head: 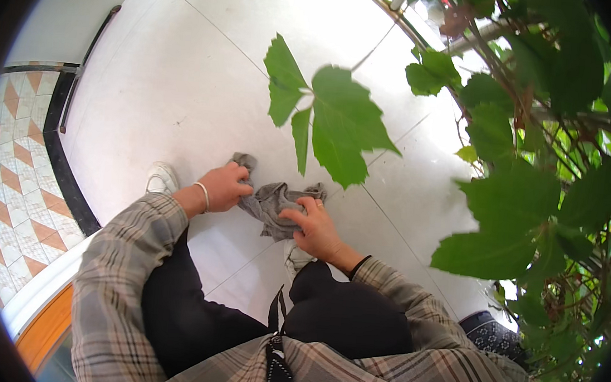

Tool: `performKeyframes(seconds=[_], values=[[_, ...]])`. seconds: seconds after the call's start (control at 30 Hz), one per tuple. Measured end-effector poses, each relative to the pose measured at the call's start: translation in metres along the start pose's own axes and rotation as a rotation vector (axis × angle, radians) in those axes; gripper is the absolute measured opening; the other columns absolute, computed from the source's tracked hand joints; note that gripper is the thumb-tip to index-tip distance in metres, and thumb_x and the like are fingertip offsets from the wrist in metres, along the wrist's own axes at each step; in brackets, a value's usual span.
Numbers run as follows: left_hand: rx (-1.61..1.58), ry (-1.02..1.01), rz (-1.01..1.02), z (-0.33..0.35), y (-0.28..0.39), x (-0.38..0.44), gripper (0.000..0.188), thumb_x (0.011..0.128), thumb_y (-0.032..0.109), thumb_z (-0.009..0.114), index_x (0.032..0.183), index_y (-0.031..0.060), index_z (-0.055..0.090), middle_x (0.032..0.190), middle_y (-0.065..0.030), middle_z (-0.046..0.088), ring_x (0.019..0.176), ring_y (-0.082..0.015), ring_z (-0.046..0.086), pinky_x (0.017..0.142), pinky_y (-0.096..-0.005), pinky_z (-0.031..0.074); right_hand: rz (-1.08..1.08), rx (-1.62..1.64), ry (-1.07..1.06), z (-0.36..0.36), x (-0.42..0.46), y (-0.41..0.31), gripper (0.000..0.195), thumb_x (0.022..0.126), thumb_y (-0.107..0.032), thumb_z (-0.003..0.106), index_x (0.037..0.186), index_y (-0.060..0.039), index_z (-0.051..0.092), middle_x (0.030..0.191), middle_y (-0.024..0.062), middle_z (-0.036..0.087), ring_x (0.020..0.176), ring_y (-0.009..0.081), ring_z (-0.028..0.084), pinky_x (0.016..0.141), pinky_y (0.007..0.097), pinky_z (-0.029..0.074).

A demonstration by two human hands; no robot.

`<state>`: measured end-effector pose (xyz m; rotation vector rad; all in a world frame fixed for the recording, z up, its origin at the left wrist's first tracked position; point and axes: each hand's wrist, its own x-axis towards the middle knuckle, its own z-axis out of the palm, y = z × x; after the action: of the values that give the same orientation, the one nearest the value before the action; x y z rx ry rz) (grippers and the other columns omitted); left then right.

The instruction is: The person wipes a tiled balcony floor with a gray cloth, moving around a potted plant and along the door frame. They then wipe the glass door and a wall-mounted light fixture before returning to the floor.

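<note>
A crumpled grey cloth (272, 204) hangs or lies between my two hands, low over the pale tiled floor. My left hand (225, 186) grips its left end, with a bunched bit of cloth standing out past the fingers. At the cloth's right side is my right hand (313, 226), thumb and fingers curved over the fabric and pinching it; a ring is on one finger. Whether the cloth touches the floor cannot be told. White shoes show just beyond my left wrist and beneath my right hand.
Green vine leaves (343, 124) hang close in front, and dense foliage (551, 210) fills the right side. A black-edged threshold (69, 183) borders patterned tiles (22, 168) at the left. A dark flower-patterned pot or bag (490, 335) stands at the lower right.
</note>
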<state>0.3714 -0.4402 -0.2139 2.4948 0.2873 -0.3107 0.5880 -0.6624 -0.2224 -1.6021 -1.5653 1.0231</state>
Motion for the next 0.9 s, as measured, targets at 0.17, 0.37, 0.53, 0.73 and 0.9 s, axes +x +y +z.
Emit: performKeyframes(seconds=[0.17, 0.37, 0.53, 0.73, 0.9], values=[[-0.078, 0.189, -0.009, -0.076, 0.042, 0.067, 0.020, 0.081, 0.014, 0.069, 0.102, 0.0153, 0.068, 0.096, -0.0132, 0.057, 0.089, -0.0342, 0.058, 0.077, -0.0434, 0.052, -0.037, 0.044, 0.286, -0.140, 0.010, -0.002, 0.051, 0.068, 0.009, 0.051, 0.114, -0.0041, 0.066, 0.110, 0.0128, 0.063, 0.107, 0.0293, 0.059, 0.096, 0.0387, 0.049], [-0.153, 0.473, 0.043, -0.014, 0.091, 0.249, 0.019, 0.084, 0.020, 0.065, 0.101, 0.0229, 0.073, 0.103, -0.0101, 0.063, 0.098, -0.0331, 0.061, 0.083, -0.0425, 0.053, 0.332, -0.453, 0.542, -0.221, -0.041, 0.089, 0.056, 0.081, 0.003, 0.052, 0.137, -0.0024, 0.055, 0.128, 0.0175, 0.060, 0.119, 0.0334, 0.057, 0.108, 0.0407, 0.041], [-0.124, 0.505, -0.068, 0.034, 0.126, 0.265, 0.028, 0.091, 0.022, 0.060, 0.117, 0.0230, 0.070, 0.118, -0.0095, 0.062, 0.110, -0.0305, 0.059, 0.094, -0.0460, 0.051, 0.682, -0.766, 0.606, -0.119, -0.073, 0.083, 0.062, 0.093, -0.014, 0.056, 0.150, -0.0016, 0.037, 0.146, 0.0334, 0.036, 0.131, 0.0503, 0.037, 0.111, 0.0548, 0.030], [-0.055, 0.405, -0.153, -0.039, 0.037, 0.260, 0.047, 0.093, 0.032, 0.061, 0.140, 0.0283, 0.057, 0.152, -0.0076, 0.046, 0.144, -0.0299, 0.037, 0.114, -0.0532, 0.029, 0.589, -0.206, 0.477, -0.090, 0.002, 0.037, 0.065, 0.096, -0.025, 0.060, 0.151, 0.0013, 0.036, 0.147, 0.0359, 0.031, 0.133, 0.0526, 0.034, 0.113, 0.0534, 0.027], [0.294, 0.232, -0.416, -0.098, -0.089, 0.211, 0.052, 0.092, 0.024, 0.057, 0.138, 0.0481, 0.055, 0.159, -0.0014, 0.039, 0.148, -0.0272, 0.030, 0.115, -0.0578, 0.022, 0.264, -0.680, 0.304, -0.073, 0.136, 0.047, 0.065, 0.093, -0.019, 0.063, 0.152, -0.0069, 0.038, 0.138, 0.0376, 0.037, 0.119, 0.0543, 0.043, 0.106, 0.0527, 0.035]])
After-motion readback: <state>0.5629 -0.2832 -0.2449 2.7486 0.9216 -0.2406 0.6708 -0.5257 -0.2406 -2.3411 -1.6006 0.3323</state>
